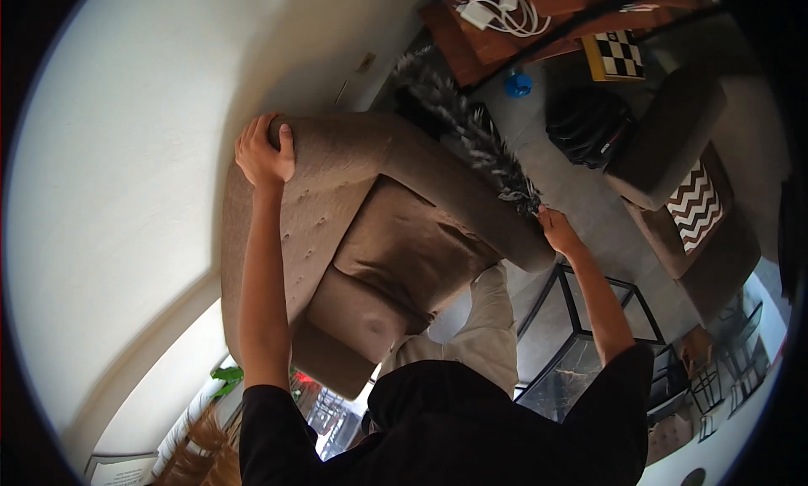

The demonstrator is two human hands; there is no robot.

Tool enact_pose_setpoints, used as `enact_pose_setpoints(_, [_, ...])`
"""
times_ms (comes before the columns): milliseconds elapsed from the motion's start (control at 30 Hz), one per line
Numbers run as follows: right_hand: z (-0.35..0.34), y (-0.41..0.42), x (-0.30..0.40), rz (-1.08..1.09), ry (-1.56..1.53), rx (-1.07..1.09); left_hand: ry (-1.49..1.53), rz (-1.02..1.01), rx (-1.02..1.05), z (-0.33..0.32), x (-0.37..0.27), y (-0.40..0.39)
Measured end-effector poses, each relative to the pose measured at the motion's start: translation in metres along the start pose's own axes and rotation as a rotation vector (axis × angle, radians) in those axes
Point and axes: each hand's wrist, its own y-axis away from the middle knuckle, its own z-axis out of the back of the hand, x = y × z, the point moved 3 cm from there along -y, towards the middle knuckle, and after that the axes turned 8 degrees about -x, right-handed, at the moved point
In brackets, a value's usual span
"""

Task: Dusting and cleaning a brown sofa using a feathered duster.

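Observation:
A brown upholstered sofa (341, 145) with a button-tufted backrest stands before me, beside the white wall. My left hand (265, 150) grips the top corner of its back, thumb and fingers spread over the edge. In my right hand (557, 229) is the end of a grey fluffy duster (483, 142); its handle is hidden by my fingers. The duster slants up and away along the outer side of the sofa's armrest (467, 189). Below the armrest lies a creased brown seat cushion (404, 233), and my leg is against the seat's front.
A black-framed table with a dark marbled top (558, 372) stands at my right. Beyond are a black bag (590, 126), a brown armchair (669, 139) with a zigzag cushion (694, 205), a blue object (518, 84), a checkered box (618, 55) and white cables (505, 16).

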Motion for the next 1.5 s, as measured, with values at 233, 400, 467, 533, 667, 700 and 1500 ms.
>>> enact_pose_setpoints(233, [0.005,-0.007,-0.065,-0.191,0.471,0.107,0.127,-0.110,-0.086,-0.002,-0.003,-0.007])
enact_pose_setpoints(400, [0.000,0.012,-0.049,0.132,0.538,0.097,0.128,-0.138,-0.155,-0.001,0.001,-0.008])
enact_pose_setpoints(467, [0.030,-0.018,0.001,0.111,0.680,0.312,0.131,-0.143,-0.162,-0.001,0.010,-0.003])
enact_pose_setpoints(533, [0.044,-0.049,0.010,0.070,0.659,0.228,0.166,-0.134,-0.182,-0.007,0.001,-0.005])
enact_pose_setpoints(667, [-0.012,-0.048,0.094,0.015,0.211,0.186,0.151,-0.133,-0.178,0.001,0.002,-0.004])
enact_pose_setpoints(700, [-0.010,-0.035,0.170,-0.302,0.047,0.394,0.135,-0.143,-0.187,0.006,0.010,-0.007])
enact_pose_setpoints(1500, [-0.041,-0.185,0.550,1.475,0.976,0.048,0.262,0.041,-0.235,0.017,0.024,-0.002])
